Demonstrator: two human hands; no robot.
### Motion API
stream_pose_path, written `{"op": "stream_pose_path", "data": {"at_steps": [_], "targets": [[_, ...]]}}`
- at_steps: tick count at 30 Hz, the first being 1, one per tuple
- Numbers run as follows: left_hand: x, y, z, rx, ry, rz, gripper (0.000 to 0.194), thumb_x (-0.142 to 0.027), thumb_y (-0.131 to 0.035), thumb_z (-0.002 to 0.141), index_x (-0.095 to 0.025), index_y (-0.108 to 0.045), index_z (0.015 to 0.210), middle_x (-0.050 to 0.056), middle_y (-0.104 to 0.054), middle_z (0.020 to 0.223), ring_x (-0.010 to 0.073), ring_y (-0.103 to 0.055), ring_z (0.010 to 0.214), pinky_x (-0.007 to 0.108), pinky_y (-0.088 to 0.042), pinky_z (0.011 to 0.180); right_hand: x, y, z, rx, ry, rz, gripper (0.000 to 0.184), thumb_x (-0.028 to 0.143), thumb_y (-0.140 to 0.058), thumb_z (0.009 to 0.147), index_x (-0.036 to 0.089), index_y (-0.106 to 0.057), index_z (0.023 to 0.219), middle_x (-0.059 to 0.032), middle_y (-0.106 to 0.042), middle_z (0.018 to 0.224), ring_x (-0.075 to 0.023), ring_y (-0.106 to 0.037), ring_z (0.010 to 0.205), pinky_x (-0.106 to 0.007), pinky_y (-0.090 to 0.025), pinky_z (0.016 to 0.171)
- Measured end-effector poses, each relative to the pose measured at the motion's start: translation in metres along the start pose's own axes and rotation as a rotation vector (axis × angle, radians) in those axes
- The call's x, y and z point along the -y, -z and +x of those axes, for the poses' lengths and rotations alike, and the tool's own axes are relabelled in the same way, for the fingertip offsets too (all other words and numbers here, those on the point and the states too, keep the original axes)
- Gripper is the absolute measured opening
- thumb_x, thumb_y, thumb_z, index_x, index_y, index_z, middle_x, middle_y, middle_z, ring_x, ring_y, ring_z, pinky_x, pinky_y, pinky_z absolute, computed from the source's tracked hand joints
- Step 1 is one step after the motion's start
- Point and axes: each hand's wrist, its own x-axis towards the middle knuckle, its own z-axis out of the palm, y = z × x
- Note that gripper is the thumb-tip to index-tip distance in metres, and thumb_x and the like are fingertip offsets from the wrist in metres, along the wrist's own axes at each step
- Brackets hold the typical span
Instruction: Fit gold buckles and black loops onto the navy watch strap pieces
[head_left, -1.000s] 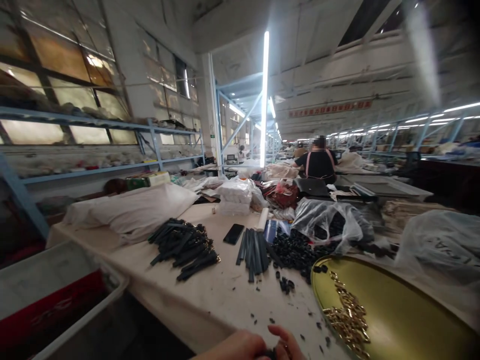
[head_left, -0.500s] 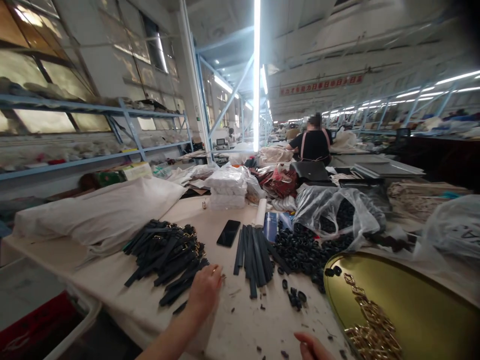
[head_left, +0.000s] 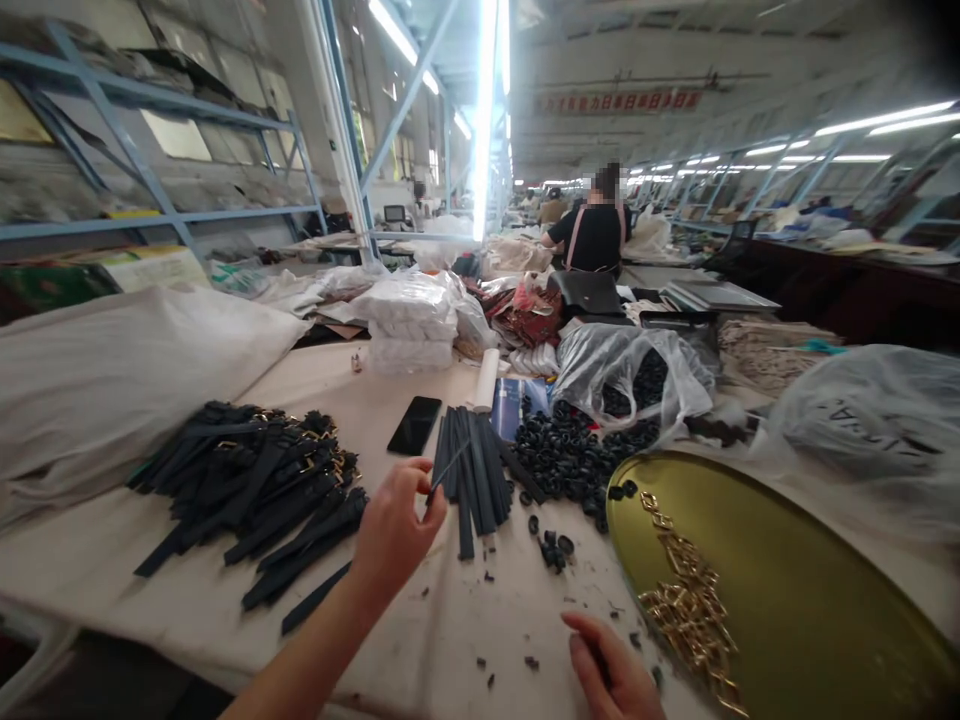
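Observation:
My left hand is closed in a pinch on the end of a dark strap, seen nearly edge-on. The strap slants up and right over a fanned bundle of flat dark straps. To the left of this hand lies a heap of dark straps with gold buckles. Low in the view, my right hand hovers at or just over the table with loosely bent fingers apart and nothing visible in them. Ahead of it sit a few small black loops and a larger pile of them.
A gold oval tray on the right holds gold metal buckles. A black phone, a white roll and plastic bags lie farther back. Small dark scraps dot the cloth-covered table. A person works beyond.
My left hand has gone from beside the buckled heap to the fanned bundle and now pinches a strap. The right hand shows more fully. The camera view has shifted right and down.

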Motion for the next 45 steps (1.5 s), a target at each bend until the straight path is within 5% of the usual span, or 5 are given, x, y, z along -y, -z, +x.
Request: {"op": "stream_pose_path", "data": {"at_steps": [3, 11, 20, 31, 45], "targets": [[-0.021, 0.028, -0.020, -0.079, -0.068, -0.298, 0.020, -0.024, -0.046, 0.077, -0.021, -0.031, 0.064, 0.004, -0.059, 0.093, 0.0127, -0.055, 0.079, 0.023, -0.041, 0.068, 0.010, 0.012, 0.016, -0.072, 0.000, -0.028, 0.031, 0.041, -0.047, 0.078, 0.020, -0.057, 0.098, -0.0073, -0.066, 0.094, -0.0214, -0.060, 0.087, -0.029, -0.047, 0.075], [-0.062, -0.012, -0.070, 0.665, 0.344, -0.728, 0.014, -0.027, -0.048, 0.075, -0.017, -0.048, 0.084, -0.003, -0.051, 0.062, 0.0099, -0.048, 0.054, 0.020, -0.037, 0.050, 0.037, 0.025, 0.098, 0.170, 0.184, -0.480, 0.023, 0.022, -0.044, 0.077, 0.016, -0.061, 0.090, -0.0082, -0.057, 0.090, -0.0197, -0.056, 0.080, -0.030, -0.040, 0.074], [-0.071, -0.024, -0.095, 0.737, 0.860, -1.321, 0.053, -0.013, -0.057, 0.062, -0.012, -0.041, 0.112, 0.007, -0.056, 0.090, 0.0169, -0.059, 0.082, 0.026, -0.046, 0.068, 0.032, 0.027, 0.094, 0.233, 0.110, -0.323, 0.010, 0.012, -0.055, 0.063, 0.019, -0.049, 0.059, 0.0011, -0.048, 0.065, -0.0159, -0.047, 0.066, -0.029, -0.035, 0.066], [-0.079, -0.050, -0.101, 0.766, 0.531, -0.887, 0.024, -0.041, -0.048, 0.073, -0.019, -0.041, 0.067, -0.009, -0.039, 0.045, 0.0066, -0.038, 0.036, 0.018, -0.029, 0.037, 0.048, 0.026, 0.009, 0.298, -0.462, 0.791, 0.030, 0.042, -0.070, 0.061, 0.018, -0.054, 0.068, 0.0044, -0.055, 0.060, -0.0093, -0.051, 0.053, -0.025, -0.044, 0.057], [-0.078, -0.016, -0.101, 1.168, 0.316, -0.731, 0.040, -0.032, -0.035, 0.081, -0.018, -0.041, 0.117, -0.005, -0.048, 0.057, 0.0095, -0.044, 0.047, 0.020, -0.034, 0.047, 0.049, 0.027, -0.008, 0.284, -0.335, 0.716, 0.028, 0.039, -0.070, 0.063, 0.017, -0.057, 0.074, 0.0056, -0.052, 0.056, -0.0079, -0.048, 0.049, -0.022, -0.037, 0.054]]}}
